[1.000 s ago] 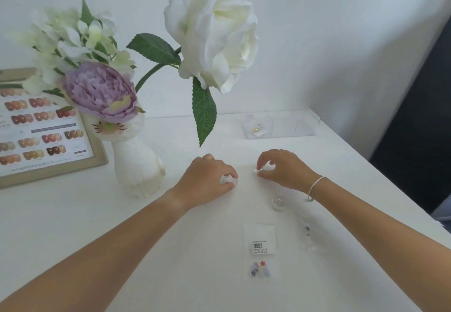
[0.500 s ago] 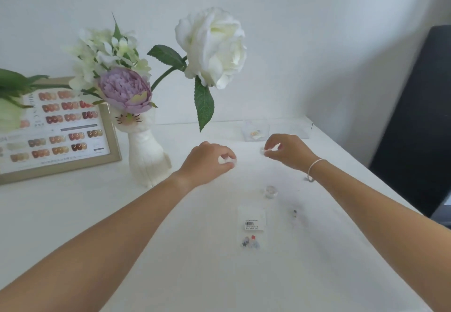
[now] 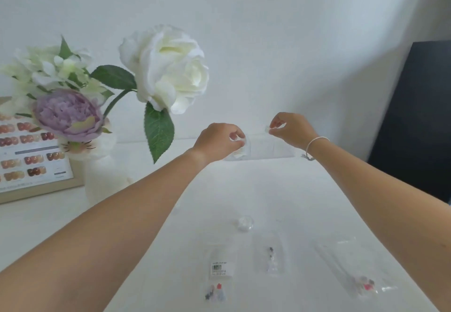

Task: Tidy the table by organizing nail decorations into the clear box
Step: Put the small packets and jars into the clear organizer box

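Hands over clear box point(image 3: 268, 149), frame centre: left hand point(image 3: 217, 140) pinches small clear pot point(image 3: 241, 144), right hand point(image 3: 290, 128) pinches its lid point(image 3: 268, 129). Light, slick; grip by rims.

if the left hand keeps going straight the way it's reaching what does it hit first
Most likely the clear box at the table's far edge; the left hand, holding a small clear piece, already hovers by its near-left end, though depth is unclear.
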Motion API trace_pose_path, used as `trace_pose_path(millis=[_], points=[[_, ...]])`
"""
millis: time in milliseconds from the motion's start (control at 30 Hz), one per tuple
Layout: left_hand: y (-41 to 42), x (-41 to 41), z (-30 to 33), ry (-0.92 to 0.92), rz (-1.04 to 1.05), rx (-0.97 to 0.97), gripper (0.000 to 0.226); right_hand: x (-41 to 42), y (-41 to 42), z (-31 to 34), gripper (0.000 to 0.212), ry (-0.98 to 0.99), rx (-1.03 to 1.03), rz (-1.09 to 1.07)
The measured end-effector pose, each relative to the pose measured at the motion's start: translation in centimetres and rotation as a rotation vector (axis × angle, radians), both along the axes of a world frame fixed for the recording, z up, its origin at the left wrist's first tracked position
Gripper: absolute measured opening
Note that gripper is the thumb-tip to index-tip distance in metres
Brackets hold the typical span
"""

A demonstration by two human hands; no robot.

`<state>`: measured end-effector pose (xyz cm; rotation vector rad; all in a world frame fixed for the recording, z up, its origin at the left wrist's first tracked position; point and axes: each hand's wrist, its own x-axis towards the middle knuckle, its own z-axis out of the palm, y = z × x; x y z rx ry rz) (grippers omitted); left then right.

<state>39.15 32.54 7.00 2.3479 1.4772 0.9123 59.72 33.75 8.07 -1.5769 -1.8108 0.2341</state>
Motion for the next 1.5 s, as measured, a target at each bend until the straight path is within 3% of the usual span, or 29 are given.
trace_pose_path(millis=[400, 733, 933, 1100, 1267, 1500], points=[[11.2, 6.5, -0.8, 0.159, 0.011, -0.074, 0.019, 3.4, 8.1, -2.1, 0.005, -0.020, -0.040, 0.002], [15.1, 9.0, -2.6, 0.605, 0.045, -0.077, 0.019, 4.0, 10.6, -4.2, 0.009, 0.029, -0.033, 0.058], [15.5, 9.0, -2.5, 0.691, 0.077, -0.137, 0.019, 4.2, 11.1, -4.2, 0.009, 0.033, -0.023, 0.055], [15.5, 8.9, -2.5, 0.633, 0.065, -0.154, 0.021, 3.8, 11.4, -4.2, 0.009, 0.024, -0.036, 0.066], [14.7, 7.2, -2.1, 0.316, -0.005, -0.183, 0.018, 2.8, 11.3, -3.9, 0.009, -0.041, -0.070, 0.079], [12.1, 3.2, -2.6, 0.024, -0.022, -0.125, 0.014, 1.1, 12.0, -3.6, 0.010, -0.374, -0.152, 0.013]])
